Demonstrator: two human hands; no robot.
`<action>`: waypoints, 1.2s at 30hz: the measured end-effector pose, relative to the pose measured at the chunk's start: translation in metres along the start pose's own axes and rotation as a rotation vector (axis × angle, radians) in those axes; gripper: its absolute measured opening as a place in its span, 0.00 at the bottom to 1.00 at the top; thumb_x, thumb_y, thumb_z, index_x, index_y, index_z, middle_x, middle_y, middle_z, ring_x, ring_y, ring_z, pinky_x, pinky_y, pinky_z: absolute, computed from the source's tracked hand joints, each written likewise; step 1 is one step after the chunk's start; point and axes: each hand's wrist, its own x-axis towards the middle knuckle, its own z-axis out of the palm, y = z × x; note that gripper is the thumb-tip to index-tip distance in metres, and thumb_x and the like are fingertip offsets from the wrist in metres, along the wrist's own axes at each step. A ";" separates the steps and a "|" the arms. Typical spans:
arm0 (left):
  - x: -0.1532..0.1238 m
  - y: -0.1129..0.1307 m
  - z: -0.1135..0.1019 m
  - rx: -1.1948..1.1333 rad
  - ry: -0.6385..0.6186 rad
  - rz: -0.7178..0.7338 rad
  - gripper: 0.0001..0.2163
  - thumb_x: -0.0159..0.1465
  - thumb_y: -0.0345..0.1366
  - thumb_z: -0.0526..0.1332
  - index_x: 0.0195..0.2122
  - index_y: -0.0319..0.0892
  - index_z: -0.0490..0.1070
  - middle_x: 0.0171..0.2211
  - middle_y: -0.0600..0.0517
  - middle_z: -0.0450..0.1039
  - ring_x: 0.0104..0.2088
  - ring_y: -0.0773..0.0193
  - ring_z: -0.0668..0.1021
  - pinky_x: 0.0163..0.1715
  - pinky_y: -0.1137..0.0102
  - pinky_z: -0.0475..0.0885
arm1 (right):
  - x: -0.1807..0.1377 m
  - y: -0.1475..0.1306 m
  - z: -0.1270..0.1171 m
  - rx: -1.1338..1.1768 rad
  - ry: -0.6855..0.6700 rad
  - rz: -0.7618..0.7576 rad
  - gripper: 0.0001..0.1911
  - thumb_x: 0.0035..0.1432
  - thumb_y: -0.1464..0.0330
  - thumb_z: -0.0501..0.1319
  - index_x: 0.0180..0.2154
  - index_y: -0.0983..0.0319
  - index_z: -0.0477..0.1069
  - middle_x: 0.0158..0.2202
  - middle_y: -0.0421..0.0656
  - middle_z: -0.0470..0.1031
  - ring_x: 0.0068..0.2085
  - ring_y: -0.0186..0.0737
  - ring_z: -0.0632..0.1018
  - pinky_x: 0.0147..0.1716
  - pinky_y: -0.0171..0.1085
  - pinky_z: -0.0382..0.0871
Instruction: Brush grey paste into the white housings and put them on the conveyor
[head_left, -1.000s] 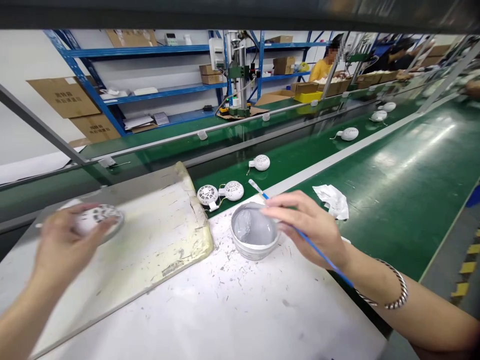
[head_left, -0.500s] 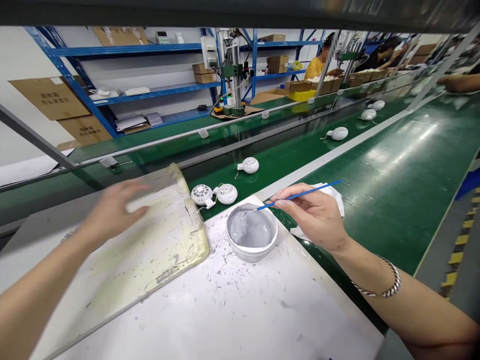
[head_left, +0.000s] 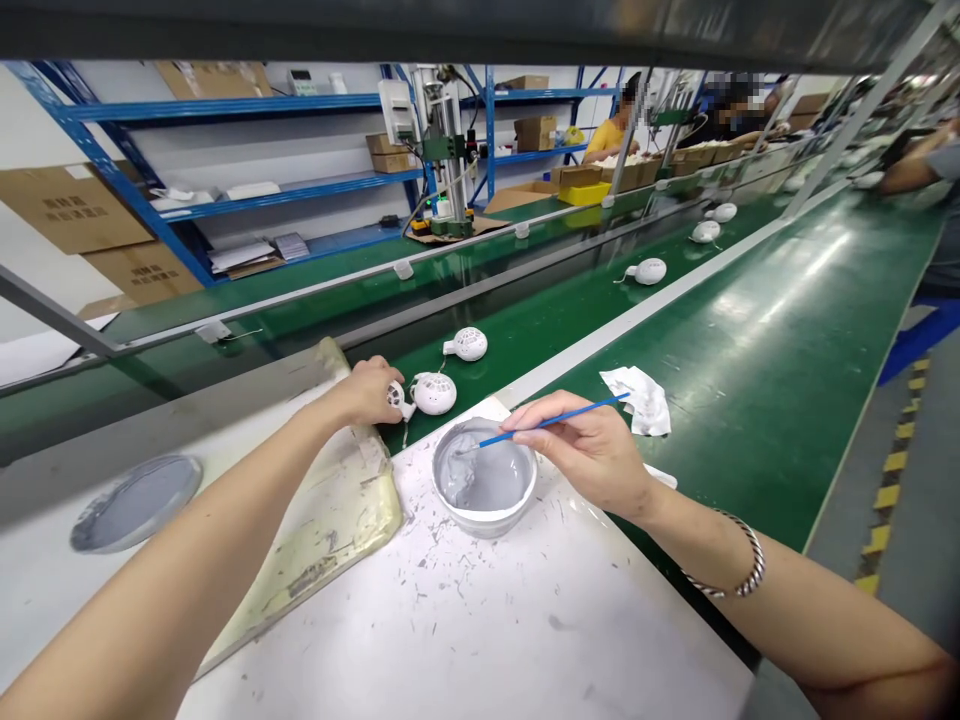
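Note:
My left hand is closed round a small round white vented housing with a short tab, which my fingers partly hide. Touching or close beside it is a second white housing, and a third one sits a little farther back. Between thumb and fingers, my right hand pinches a thin blue-handled brush. Its tip dips into thick grey paste in a white bowl, which stands on the speckled white board.
A padded board bears a lid smeared grey at left. Crumpled tissue lies on the green bench. More white housings line the green conveyor. Other people sit far along the line, and a press machine stands behind.
My left hand has moved right and forward from above the padded board and taken hold of the nearest white housing. The brush stays in the bowl; the view has shifted slightly.

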 end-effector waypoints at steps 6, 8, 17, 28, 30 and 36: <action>-0.058 -0.001 -0.010 -0.673 0.330 -0.181 0.23 0.53 0.48 0.66 0.45 0.41 0.66 0.42 0.47 0.70 0.46 0.50 0.74 0.41 0.59 0.73 | 0.000 0.000 0.005 -0.017 -0.058 -0.024 0.04 0.58 0.72 0.63 0.33 0.62 0.77 0.34 0.44 0.79 0.38 0.39 0.81 0.38 0.38 0.79; -0.083 0.001 -0.012 -0.941 0.343 -0.204 0.19 0.58 0.48 0.62 0.45 0.42 0.65 0.42 0.49 0.70 0.43 0.55 0.75 0.35 0.65 0.75 | 0.001 -0.001 0.005 0.005 -0.078 0.010 0.03 0.58 0.72 0.63 0.33 0.63 0.76 0.34 0.44 0.79 0.37 0.38 0.81 0.37 0.36 0.79; -0.141 0.007 0.003 -1.408 0.413 -0.192 0.17 0.55 0.23 0.62 0.46 0.40 0.68 0.49 0.46 0.70 0.50 0.55 0.73 0.42 0.64 0.79 | 0.007 0.008 0.003 0.349 0.083 0.376 0.10 0.53 0.65 0.69 0.32 0.63 0.71 0.31 0.41 0.79 0.32 0.35 0.81 0.32 0.33 0.80; -0.150 0.021 0.028 -1.227 0.432 -0.037 0.35 0.46 0.30 0.74 0.53 0.55 0.63 0.42 0.54 0.70 0.35 0.65 0.76 0.30 0.72 0.80 | 0.012 0.020 -0.008 0.705 0.235 0.712 0.14 0.45 0.67 0.74 0.29 0.64 0.71 0.29 0.39 0.79 0.32 0.31 0.81 0.32 0.27 0.77; -0.152 0.023 0.032 -1.221 0.409 0.013 0.28 0.45 0.30 0.74 0.46 0.51 0.67 0.39 0.54 0.71 0.33 0.66 0.77 0.31 0.74 0.79 | 0.013 0.021 -0.009 0.725 0.235 0.724 0.14 0.44 0.69 0.74 0.29 0.64 0.71 0.31 0.40 0.79 0.32 0.31 0.81 0.34 0.27 0.77; -0.163 0.038 0.039 -1.291 0.266 0.055 0.26 0.44 0.29 0.74 0.40 0.51 0.62 0.33 0.56 0.74 0.28 0.66 0.78 0.28 0.73 0.77 | 0.013 0.021 -0.010 0.743 0.258 0.715 0.12 0.44 0.69 0.74 0.28 0.63 0.72 0.30 0.39 0.79 0.32 0.31 0.81 0.33 0.28 0.77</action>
